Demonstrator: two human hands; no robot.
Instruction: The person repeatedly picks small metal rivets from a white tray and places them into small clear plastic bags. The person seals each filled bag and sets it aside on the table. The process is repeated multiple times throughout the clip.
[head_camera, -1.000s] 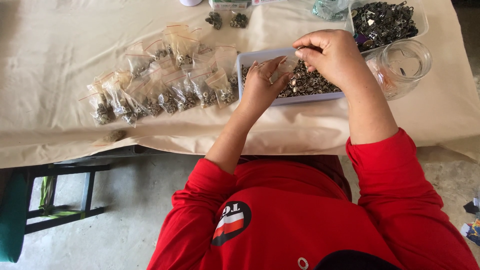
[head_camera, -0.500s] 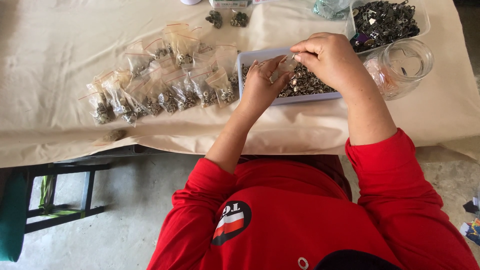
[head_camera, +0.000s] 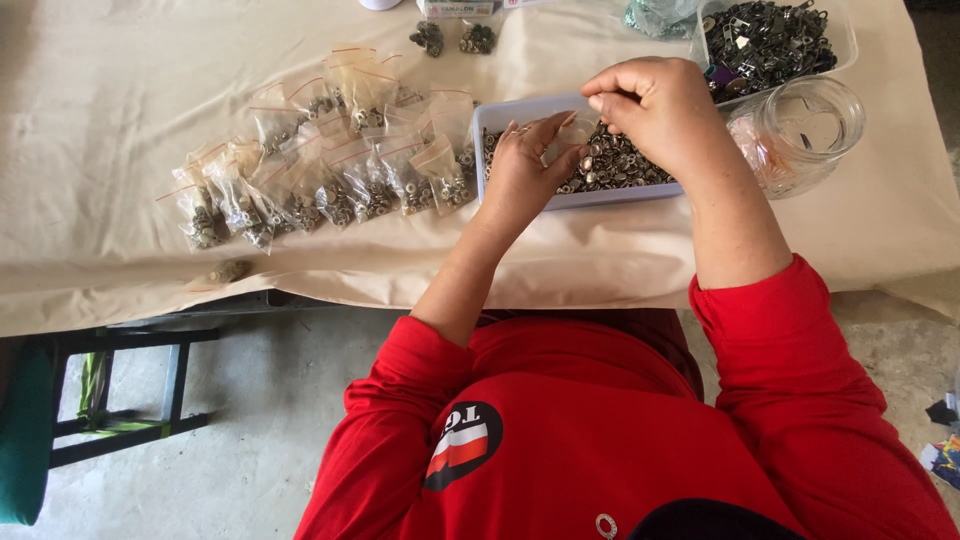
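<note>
Over a shallow pale-blue tray (head_camera: 485, 125) of small metal snap parts (head_camera: 615, 168), my left hand (head_camera: 525, 175) holds a small clear plastic bag (head_camera: 562, 135) by its lower part. My right hand (head_camera: 655, 110) pinches the bag's top edge with thumb and fingers, knuckles bent above the tray. Both hands touch the same bag. Left of the tray lies a spread of several filled clear bags with red seal strips (head_camera: 320, 165) on the cream table cloth (head_camera: 120, 80).
A clear glass jar (head_camera: 805, 135) stands right of the tray. Behind it is a clear tub of dark metal pieces (head_camera: 775, 35). Two small piles of parts (head_camera: 450, 38) sit at the far edge. One loose bag (head_camera: 230, 270) lies near the front edge; a dark stool frame (head_camera: 130, 385) stands below left.
My right hand has shifted slightly along the bag's top edge. The left hand keeps its hold in the same place over the tray.
</note>
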